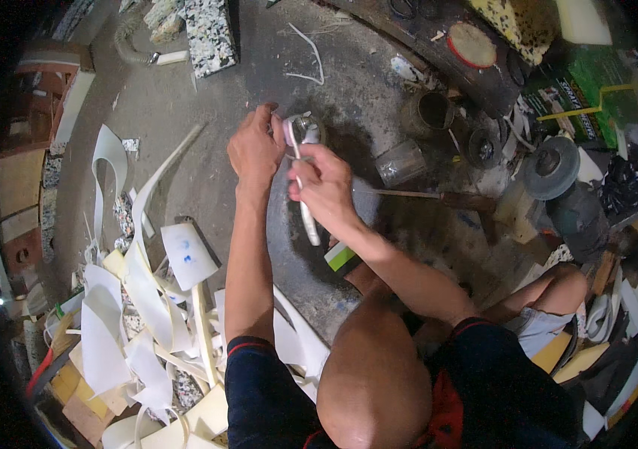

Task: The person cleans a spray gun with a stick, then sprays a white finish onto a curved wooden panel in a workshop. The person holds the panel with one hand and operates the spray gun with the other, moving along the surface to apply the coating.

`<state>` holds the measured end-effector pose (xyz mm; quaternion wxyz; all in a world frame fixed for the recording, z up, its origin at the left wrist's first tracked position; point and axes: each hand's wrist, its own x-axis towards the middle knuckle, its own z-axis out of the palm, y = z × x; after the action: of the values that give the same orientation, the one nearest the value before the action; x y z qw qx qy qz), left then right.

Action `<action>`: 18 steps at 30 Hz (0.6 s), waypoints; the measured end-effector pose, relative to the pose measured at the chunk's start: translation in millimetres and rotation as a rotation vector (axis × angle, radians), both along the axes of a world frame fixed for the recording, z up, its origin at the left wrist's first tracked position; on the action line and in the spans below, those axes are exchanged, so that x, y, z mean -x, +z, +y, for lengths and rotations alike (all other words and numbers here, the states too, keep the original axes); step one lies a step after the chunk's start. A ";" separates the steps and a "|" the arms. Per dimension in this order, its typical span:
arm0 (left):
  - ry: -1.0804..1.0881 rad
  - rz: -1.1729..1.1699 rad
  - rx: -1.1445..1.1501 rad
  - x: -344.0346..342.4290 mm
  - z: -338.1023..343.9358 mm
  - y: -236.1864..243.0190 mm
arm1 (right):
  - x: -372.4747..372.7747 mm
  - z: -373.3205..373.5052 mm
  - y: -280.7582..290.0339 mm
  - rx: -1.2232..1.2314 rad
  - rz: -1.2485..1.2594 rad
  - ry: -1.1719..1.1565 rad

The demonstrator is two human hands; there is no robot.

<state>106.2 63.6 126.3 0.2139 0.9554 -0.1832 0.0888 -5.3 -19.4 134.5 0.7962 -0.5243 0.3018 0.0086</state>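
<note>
While R hand (323,183) grips white tool (308,223), L hand (254,150) curled, hold unclear; white scraps (102,322) on grey flr (266,60).

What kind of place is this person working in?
Probably a workshop handling foam-like material: white offcuts heaped at lower left, a speckled foam block at the top, and a grey disc-shaped wheel at right.

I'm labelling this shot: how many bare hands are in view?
2: the left hand is beside the right one, near the tip of the white tool; the right hand grips that tool. Some fingers are partly hidden, but no other hand shows.
</note>
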 end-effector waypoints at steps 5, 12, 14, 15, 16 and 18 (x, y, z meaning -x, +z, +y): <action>-0.010 -0.017 0.030 2.4 -1.4 0.5 | 15.6 -52.1 -10.4 0.841 -0.286 -0.052; -0.007 -0.026 0.044 0.0 -0.8 1.4 | -27.5 -89.6 -14.2 1.204 -0.303 0.344; -0.018 -0.055 0.047 0.5 -1.0 0.4 | -25.5 -90.9 -12.1 1.248 -0.279 0.389; -0.024 -0.080 0.047 1.1 -1.3 0.1 | -23.9 -90.4 -10.5 1.288 -0.326 0.347; -0.037 -0.113 0.049 2.3 -1.1 0.3 | -23.1 -89.1 -8.3 1.313 -0.299 0.363; -0.023 -0.053 0.042 3.6 -1.5 1.1 | -26.6 -85.6 -3.9 1.338 -0.280 0.391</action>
<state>102.6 62.1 127.3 0.2298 0.9459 -0.1981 0.1151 21.3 -104.9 130.6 0.3185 -0.9415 0.0376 -0.1036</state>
